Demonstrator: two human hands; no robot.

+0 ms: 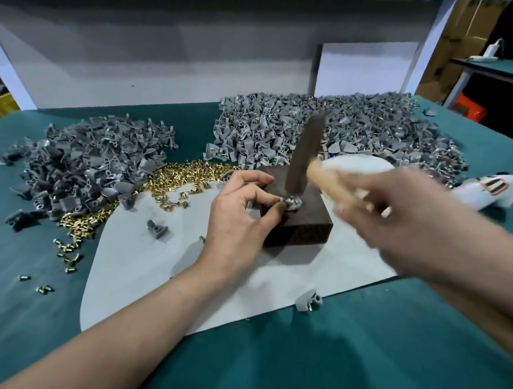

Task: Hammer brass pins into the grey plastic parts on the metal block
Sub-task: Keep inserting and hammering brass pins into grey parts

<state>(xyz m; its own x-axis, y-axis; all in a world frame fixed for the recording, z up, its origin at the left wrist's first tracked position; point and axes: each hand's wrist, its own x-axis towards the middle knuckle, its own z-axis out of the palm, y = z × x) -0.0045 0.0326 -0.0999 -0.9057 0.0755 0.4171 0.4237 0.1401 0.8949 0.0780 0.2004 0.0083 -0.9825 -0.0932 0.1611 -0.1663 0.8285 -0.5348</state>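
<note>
Two hands share the work at the metal block [297, 231], which sits on a pale mat [179, 275] on the green table [351, 354]. The left hand [241, 213] pinches a grey plastic part [294, 203] between thumb and forefinger, steadying it on the block's top face. Something brass-coloured glints at the part, probably a pin, but it is too small to be sure.

The right hand [402, 214], blurred, curls around the wooden handle of a hammer [305, 154]. The lower end of its dark head is at or just above the part; the blur hides which.

I judge this to be the driving step, a strike on the pin. The next move calls for a short, square blow, with the left fingertips clear of the hammer's face and the part kept flat so the pin goes in straight.

Behind the block lie a heap of loose brass pins [172, 182], a left pile of grey parts [89, 163] and a right pile of grey parts [320, 129]. Much of the task probably remains.
</note>
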